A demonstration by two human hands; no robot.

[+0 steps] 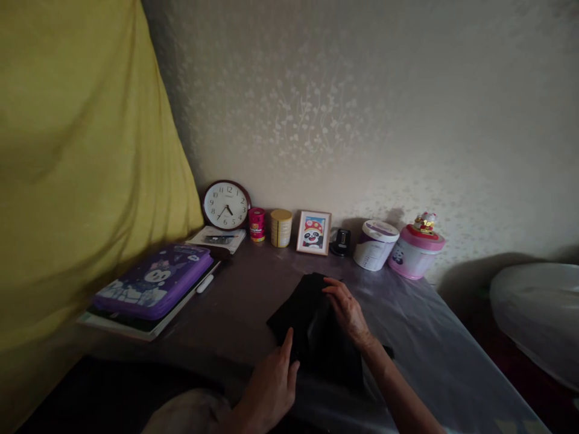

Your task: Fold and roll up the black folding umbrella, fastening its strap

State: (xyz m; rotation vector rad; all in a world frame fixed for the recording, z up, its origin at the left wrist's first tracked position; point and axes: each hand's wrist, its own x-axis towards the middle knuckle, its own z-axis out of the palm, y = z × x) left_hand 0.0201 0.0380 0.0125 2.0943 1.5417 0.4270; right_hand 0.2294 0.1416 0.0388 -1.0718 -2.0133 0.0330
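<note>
A black folded piece [296, 310], perhaps cloth or soft leather, lies on the table in front of me; its exact kind is hard to make out in the dim light. At its near left edge, my left hand [274, 380] rests with the index finger stretched out on the black surface and the thumb apart. My right hand [346, 310] has its fingers bent over the upper right edge, pinching a raised flap of the same piece. Part of the flap is hidden behind the right hand and forearm.
Along the wall stand a clock [227, 205], a red can [257, 225], a yellow can [281, 229], a framed panda picture [313, 232], a small black device [342, 242] and two tubs [375, 247]. A purple case [156, 280] lies left beside a white marker [205, 284].
</note>
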